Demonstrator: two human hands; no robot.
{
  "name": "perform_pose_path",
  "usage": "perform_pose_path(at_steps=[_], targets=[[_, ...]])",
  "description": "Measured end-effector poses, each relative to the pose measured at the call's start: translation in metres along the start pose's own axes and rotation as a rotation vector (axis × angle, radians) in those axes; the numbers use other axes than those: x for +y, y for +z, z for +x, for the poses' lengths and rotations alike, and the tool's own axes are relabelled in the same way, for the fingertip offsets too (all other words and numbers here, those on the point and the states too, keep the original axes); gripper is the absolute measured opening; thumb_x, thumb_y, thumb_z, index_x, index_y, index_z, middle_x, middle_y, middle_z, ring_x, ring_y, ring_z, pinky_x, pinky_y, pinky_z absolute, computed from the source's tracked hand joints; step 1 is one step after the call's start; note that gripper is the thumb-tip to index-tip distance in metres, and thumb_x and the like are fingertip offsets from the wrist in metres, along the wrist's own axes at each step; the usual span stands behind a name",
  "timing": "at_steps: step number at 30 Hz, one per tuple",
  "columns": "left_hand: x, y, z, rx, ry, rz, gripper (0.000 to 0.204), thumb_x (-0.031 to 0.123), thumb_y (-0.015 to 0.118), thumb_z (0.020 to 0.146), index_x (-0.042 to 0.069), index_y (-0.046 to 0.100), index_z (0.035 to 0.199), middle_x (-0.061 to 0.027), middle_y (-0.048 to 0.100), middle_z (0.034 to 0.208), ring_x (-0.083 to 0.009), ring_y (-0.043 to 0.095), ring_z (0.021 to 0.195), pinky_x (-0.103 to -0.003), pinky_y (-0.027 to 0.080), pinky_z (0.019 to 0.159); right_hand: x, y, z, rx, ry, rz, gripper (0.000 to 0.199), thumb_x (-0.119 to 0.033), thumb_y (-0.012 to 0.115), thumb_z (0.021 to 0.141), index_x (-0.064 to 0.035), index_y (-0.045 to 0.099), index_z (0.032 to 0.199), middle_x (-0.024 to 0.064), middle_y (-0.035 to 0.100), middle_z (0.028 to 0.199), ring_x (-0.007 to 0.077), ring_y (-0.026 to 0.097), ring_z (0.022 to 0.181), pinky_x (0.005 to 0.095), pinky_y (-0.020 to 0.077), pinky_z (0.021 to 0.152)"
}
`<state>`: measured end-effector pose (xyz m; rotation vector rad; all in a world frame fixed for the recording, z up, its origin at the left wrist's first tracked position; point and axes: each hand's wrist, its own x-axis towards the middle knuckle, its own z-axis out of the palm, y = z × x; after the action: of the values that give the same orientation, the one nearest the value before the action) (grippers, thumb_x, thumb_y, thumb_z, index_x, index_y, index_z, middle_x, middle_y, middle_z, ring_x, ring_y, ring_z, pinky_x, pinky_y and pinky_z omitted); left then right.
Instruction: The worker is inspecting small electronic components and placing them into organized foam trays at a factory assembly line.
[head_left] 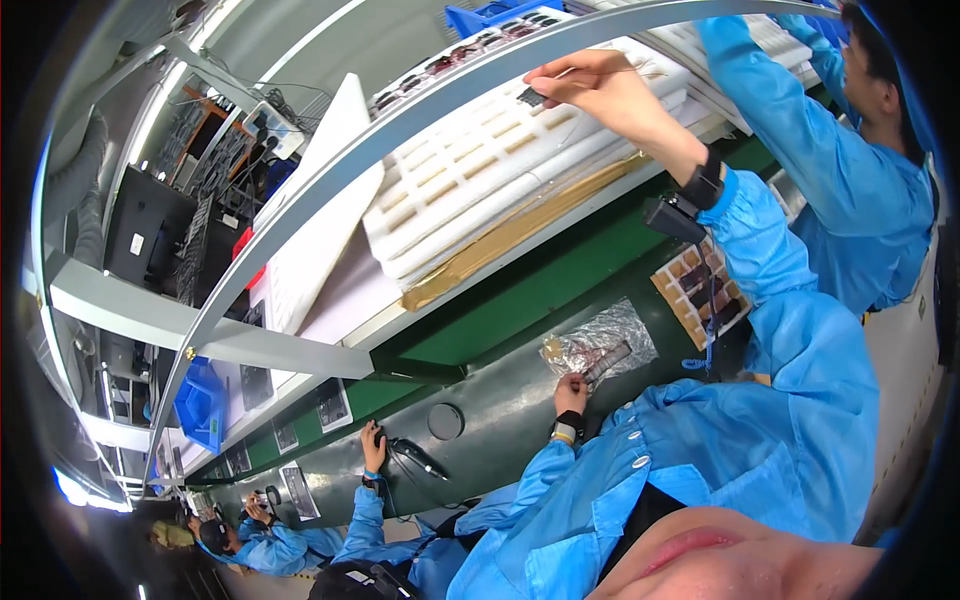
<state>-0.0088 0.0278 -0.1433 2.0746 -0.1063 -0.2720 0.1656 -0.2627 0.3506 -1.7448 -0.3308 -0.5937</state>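
Blue sleeve [790, 400] nearest; left hand [571, 392] pinching foil bag [600, 345] on table [500, 400]; right hand [590, 85] gripping small dark part [531, 97] over white foam tray [470, 170], shelf rail [400, 125] crossing in front.

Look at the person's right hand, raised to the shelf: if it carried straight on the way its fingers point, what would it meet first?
The right hand pinches a small dark part, its fingers pointing at the stacked white foam trays. Going straight on, it would probably meet the top tray's pocketed surface first, though depth is hard to judge here.
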Motion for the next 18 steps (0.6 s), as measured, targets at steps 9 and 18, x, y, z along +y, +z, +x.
perform_pose_path(at_steps=[9, 18], targets=[[-0.022, -0.008, -0.008, -0.016, -0.069, -0.045, 0.015, 0.006, 0.067, 0.080, 0.004, 0.069, 0.095, -0.0094, 0.071, 0.087, -0.0204, 0.069, 0.074, -0.033, 0.056, 0.070, 0.054, 0.009, 0.030, 0.082, 0.127, -0.306, 0.020, -0.023, 0.072, 0.083, -0.0032, 0.072, 0.089, 0.0068, 0.071, 0.077, 0.0124, 0.069, 0.065, 0.0238, 0.0526, 0.064], [-0.031, -0.018, -0.007, -0.015, -0.066, -0.027, 0.017, 0.008, 0.068, 0.080, 0.006, 0.068, 0.097, -0.0086, 0.072, 0.085, -0.0206, 0.070, 0.074, -0.034, 0.055, 0.071, 0.040, 0.012, 0.019, 0.182, 0.061, -0.728, 0.022, -0.021, 0.076, 0.081, 0.0002, 0.074, 0.085, 0.0001, 0.065, 0.068, 0.0074, 0.052, 0.060, 0.0235, 0.0433, 0.056]])
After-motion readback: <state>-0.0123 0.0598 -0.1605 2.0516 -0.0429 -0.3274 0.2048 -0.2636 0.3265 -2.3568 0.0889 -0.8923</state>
